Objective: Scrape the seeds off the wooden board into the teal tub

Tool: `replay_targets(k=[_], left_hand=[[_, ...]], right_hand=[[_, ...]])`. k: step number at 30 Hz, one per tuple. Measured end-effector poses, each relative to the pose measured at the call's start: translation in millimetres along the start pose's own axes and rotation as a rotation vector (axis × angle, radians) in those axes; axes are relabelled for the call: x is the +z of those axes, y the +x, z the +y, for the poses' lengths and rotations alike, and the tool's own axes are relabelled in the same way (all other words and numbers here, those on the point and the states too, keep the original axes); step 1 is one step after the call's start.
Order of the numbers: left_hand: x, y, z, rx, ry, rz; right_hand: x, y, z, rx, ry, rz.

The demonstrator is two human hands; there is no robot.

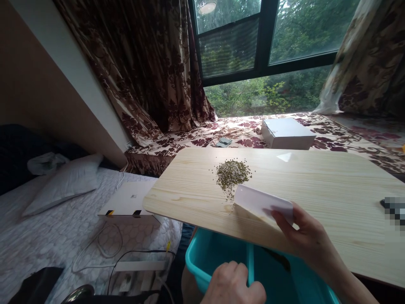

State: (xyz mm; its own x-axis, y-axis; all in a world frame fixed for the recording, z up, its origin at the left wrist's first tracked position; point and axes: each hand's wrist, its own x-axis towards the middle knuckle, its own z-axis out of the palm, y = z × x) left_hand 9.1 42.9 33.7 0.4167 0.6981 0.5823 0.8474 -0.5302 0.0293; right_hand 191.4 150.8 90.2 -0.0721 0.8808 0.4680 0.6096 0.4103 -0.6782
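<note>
A pile of small green beans mixed with pale grains (232,172) lies on the wooden tabletop (329,185), with loose beans scattered around it. My right hand (303,228) grips a white, smooth, rectangular plastic piece (264,200) by its right end. The piece stands tilted on its long edge, its left end close to the front of the pile. Below the table's front edge is a teal plastic bin (198,259) with a dividing wall. My left hand (232,285) is closed on that wall; its fingertips are partly hidden. A dark object rests in the bin's right part.
On the window ledge are a white box (287,131) and a small grey-green cloth (223,142). A white carton (129,196) and cables lie on the bed (63,232) to the left. A dark pixelated object (394,209) is at the table's right edge.
</note>
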Motion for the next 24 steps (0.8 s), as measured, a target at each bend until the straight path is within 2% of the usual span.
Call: replay_targets(k=[6,17,21,24], left_hand=[[-9.0,8,-8,0.065,-0.012,0.039],[-6.8,6,-7,0.06,-0.019,0.027],[-6.2,5,-10,0.097,-0.021,-0.022],[-4.1,4,-11,0.11,-0.017,-0.126]], right_hand=[[-3,-6,-5,-0.02,0.029,-0.01],[5,-3,-4,-0.041,0.051,-0.011],[8,1,-5,-0.009,0.06,-0.041],[8,-1,-12,0.004,0.106,-0.087]])
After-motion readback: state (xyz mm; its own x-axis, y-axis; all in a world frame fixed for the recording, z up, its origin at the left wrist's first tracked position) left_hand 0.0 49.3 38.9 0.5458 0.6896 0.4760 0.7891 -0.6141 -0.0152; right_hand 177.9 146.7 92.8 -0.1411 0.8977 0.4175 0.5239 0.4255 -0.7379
